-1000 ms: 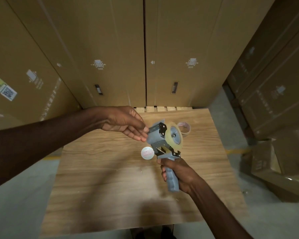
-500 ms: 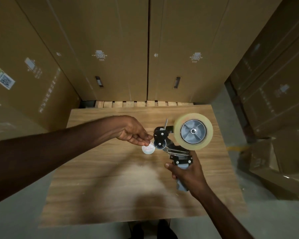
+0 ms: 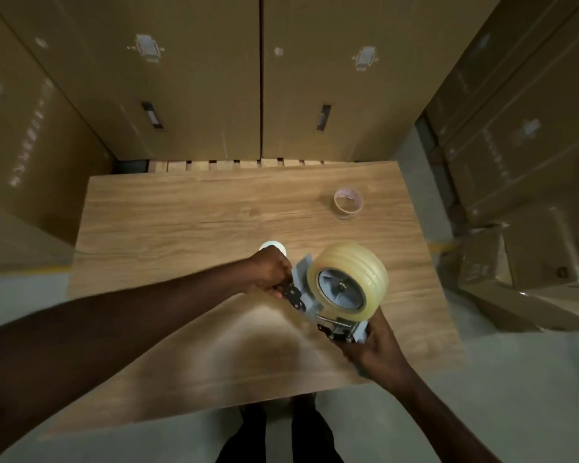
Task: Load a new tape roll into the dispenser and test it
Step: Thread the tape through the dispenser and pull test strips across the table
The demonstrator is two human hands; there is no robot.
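A grey tape dispenser (image 3: 310, 297) is held above the wooden table (image 3: 181, 222), with a full roll of clear tape (image 3: 365, 265) seated on its hub. My right hand (image 3: 371, 345) is closed around the handle, which it mostly hides. My left hand (image 3: 269, 272) pinches the black front end of the dispenser at its left side. Whether a tape end is between those fingers I cannot tell. An almost empty tape roll (image 3: 348, 202) lies at the table's far right.
A small white round disc (image 3: 274, 246) lies on the table just behind my left hand. Tall cardboard boxes (image 3: 194, 78) wall in the table at the back, left and right. An open carton (image 3: 515, 272) sits on the floor at right.
The dispenser has come lower and nearer to me. My left hand has gone from hovering by the disc to gripping the dispenser's front end. The near-empty roll has come back into view.
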